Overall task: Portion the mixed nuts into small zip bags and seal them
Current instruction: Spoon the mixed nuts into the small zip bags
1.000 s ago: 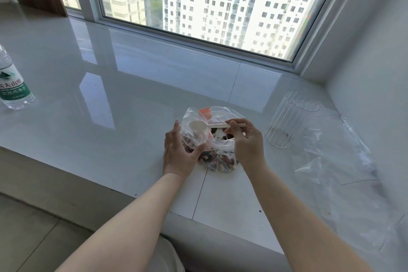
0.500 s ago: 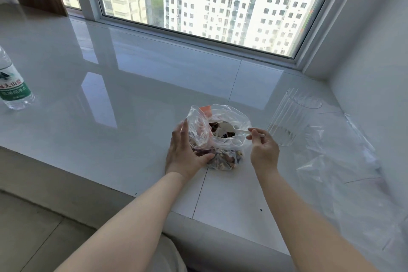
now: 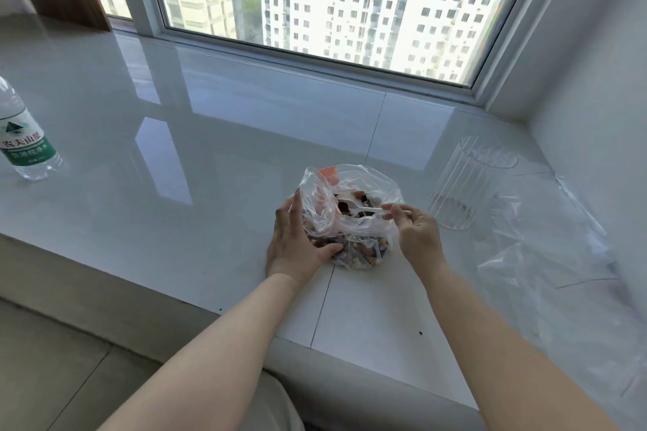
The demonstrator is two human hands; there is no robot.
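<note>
Broadly, a glossy white bench (image 3: 210,136) runs under a wide window (image 3: 332,0) and carries everything in view. Loose clear plastic sheeting (image 3: 560,273) lies crumpled along its right side, and a ribbed clear cup (image 3: 469,182) stands just beside that, with a thin layer of crumbs at its bottom. Far to the left, well apart from the rest, stands a water bottle (image 3: 24,136) with a green label. Near the front edge, at the middle of the bench, sits the open bag of mixed nuts (image 3: 350,217), its mouth gaping upward and the nuts heaped in its lower part. The left hand (image 3: 297,238) cups the bag's left side: its fingers (image 3: 292,210) stand nearly straight against the plastic while the thumb presses the lower front of the bag. The right hand (image 3: 416,234) is just to the right of the bag, its fingers curled and pinching the handle end of a small white spoon (image 3: 367,211). That spoon reaches leftward through the bag's mouth, its bowl lying among the nuts between the two hands.
</note>
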